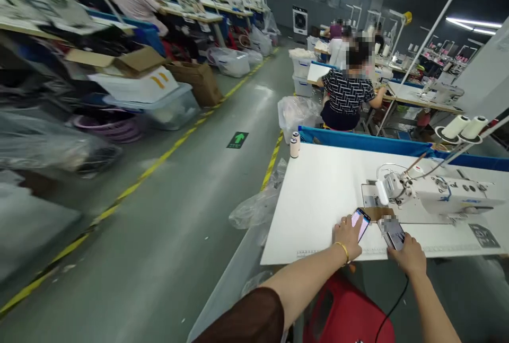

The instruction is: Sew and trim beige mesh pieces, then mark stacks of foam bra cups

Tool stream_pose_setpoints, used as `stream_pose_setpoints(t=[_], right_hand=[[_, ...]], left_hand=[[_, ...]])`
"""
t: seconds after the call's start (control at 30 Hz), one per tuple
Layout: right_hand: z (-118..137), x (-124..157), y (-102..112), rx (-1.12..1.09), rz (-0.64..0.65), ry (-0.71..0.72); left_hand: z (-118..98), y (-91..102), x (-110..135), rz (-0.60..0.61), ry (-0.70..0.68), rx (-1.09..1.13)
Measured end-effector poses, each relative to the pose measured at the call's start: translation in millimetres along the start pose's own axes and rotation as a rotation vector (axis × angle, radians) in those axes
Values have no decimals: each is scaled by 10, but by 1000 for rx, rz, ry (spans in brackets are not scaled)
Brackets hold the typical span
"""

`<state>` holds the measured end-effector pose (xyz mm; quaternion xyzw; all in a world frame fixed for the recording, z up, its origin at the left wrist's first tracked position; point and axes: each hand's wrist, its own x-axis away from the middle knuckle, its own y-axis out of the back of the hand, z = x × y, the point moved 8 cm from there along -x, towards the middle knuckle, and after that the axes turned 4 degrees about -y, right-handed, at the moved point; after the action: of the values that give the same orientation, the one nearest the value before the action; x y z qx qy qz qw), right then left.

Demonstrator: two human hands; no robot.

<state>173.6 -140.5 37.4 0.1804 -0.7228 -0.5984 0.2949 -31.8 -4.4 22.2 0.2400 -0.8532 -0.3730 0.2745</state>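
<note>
My left hand (347,238), with a gold bracelet at the wrist, is closed around a smartphone (361,220) whose screen is lit; a finger lies over the screen. To its right, my right hand (410,257) grips the lower end of another smartphone (394,234), which also shows a lit screen. Both phones are over the front part of a white sewing table (314,200). Just behind them stands a white sewing machine (433,192), and a brown strip (376,213) lies by its needle area. A black cable (397,300) hangs below my right hand.
A red chair (345,314) stands under the table's front edge. Two small thread spools (294,147) are at the far left corner, and thread cones (455,126) rise behind the machine. A seated co-worker (345,94) is ahead. Boxes (199,80) line the marked aisle (191,194).
</note>
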Motion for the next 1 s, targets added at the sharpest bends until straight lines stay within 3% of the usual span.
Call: stream_pose_setpoints(t=[0.13,0.3,0.5,0.63,0.73,0.83,0.93,1.0], right_hand=[[374,168,-1,-14,3,40],[1060,340,24,-25,5,91],[1919,460,89,-45,-18,91],[2218,488,106,-45,-8,52],[2236,491,108,-41,24,1],[2183,490,144,-55,44,-21],[2101,490,215,-91,63,-31],[2044,513,261,-131,105,-36]], left_hand=[[532,315,127,-6,16,-23],[1150,681,184,-79,110,-8],[1486,872,167,-171,164,44],[1719,1022,421,-215,141,92],[2034,1217,933,-244,89,119],[2588,1295,1760,-250,119,148],[3398,1087,2817,-265,269,168],[4033,813,3578,-326,510,327]])
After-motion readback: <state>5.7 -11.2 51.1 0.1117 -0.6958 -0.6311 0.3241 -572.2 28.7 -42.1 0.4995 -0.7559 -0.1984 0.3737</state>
